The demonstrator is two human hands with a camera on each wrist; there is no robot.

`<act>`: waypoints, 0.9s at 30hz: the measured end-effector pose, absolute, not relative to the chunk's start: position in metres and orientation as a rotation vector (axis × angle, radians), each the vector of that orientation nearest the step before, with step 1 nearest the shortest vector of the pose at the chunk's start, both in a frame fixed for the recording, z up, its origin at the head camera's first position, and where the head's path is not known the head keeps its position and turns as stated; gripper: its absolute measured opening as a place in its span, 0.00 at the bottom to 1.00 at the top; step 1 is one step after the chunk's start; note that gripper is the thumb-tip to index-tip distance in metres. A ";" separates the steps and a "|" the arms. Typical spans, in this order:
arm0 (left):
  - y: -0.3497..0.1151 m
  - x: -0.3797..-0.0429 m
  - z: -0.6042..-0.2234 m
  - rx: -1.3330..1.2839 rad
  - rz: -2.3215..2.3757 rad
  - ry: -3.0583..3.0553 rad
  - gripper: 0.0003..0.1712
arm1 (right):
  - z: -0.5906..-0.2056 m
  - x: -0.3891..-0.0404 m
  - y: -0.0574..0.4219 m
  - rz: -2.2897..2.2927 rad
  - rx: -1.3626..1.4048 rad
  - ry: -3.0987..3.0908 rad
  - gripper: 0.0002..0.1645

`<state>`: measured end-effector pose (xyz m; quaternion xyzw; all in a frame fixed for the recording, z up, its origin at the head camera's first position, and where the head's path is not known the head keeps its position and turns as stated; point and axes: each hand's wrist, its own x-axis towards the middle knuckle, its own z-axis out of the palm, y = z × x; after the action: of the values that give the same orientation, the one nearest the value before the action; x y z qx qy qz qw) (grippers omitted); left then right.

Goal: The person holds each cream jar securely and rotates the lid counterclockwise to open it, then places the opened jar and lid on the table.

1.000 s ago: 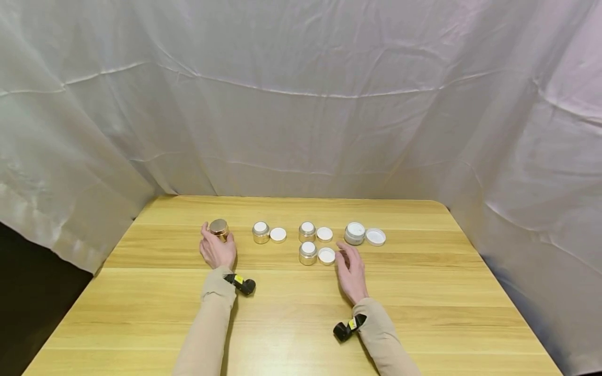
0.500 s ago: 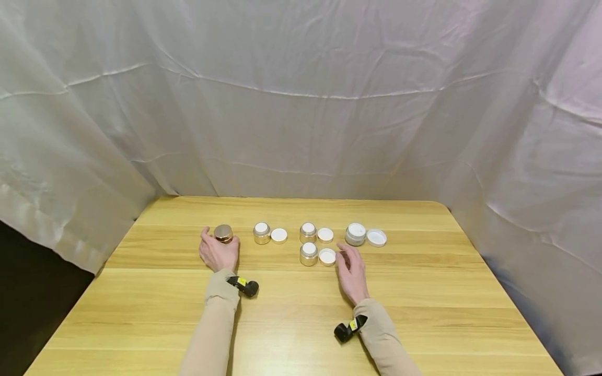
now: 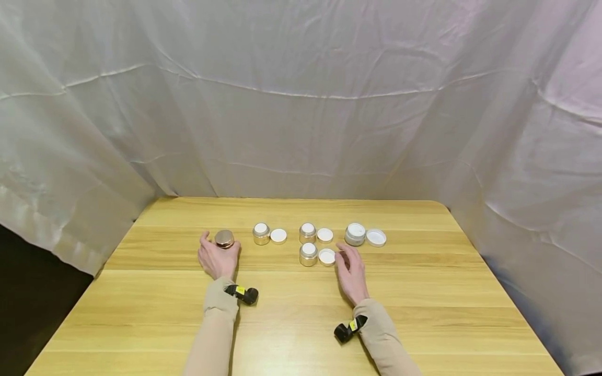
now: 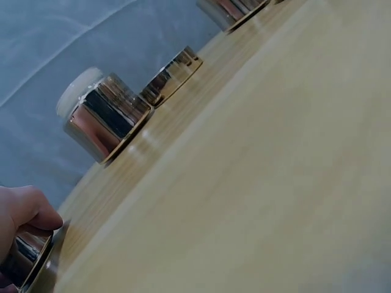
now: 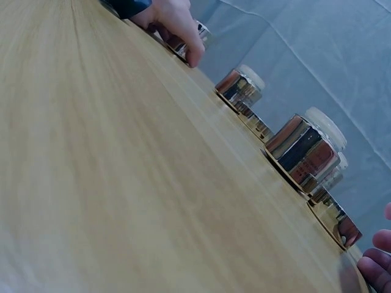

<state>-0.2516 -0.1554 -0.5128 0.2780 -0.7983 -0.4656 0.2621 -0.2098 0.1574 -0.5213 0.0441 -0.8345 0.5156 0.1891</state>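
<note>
My left hand (image 3: 217, 256) grips a closed gold jar (image 3: 224, 238) that stands on the wooden table (image 3: 291, 324), with fingers curled round its sides. In the left wrist view a fingertip (image 4: 27, 210) lies on that gold jar (image 4: 23, 259). My right hand (image 3: 350, 269) lies flat and relaxed on the table, its fingertips beside a white lid (image 3: 326, 256). It holds nothing. Its fingertips (image 5: 377, 268) show at the right wrist view's lower right corner.
Three small open gold jars (image 3: 261, 233) (image 3: 308, 232) (image 3: 308, 253) each have a white lid next to them. A larger silver jar (image 3: 355, 233) stands with its lid (image 3: 375, 237) at the right. White cloth (image 3: 301, 104) hangs behind the table.
My left hand has slid the closed gold jar a little toward me and to the right. The right hand has barely moved.
</note>
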 end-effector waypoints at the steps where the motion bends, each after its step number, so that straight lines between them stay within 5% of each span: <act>1: -0.155 -0.250 -0.512 0.753 -1.267 -2.159 0.51 | -0.521 -0.210 0.157 1.451 0.124 -2.345 0.18; 10: -0.152 -0.240 -0.512 0.764 -1.360 -2.145 0.56 | -0.521 -0.209 0.157 1.456 0.123 -2.352 0.18; 27: -0.137 -0.222 -0.514 0.454 -1.537 -2.087 0.49 | -0.520 -0.209 0.156 1.445 0.106 -2.366 0.19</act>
<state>-0.2216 -0.1369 -0.5139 0.1669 -0.7673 -0.5653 0.2524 -0.2095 0.1563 -0.5204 0.0375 -0.8385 0.5121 0.1826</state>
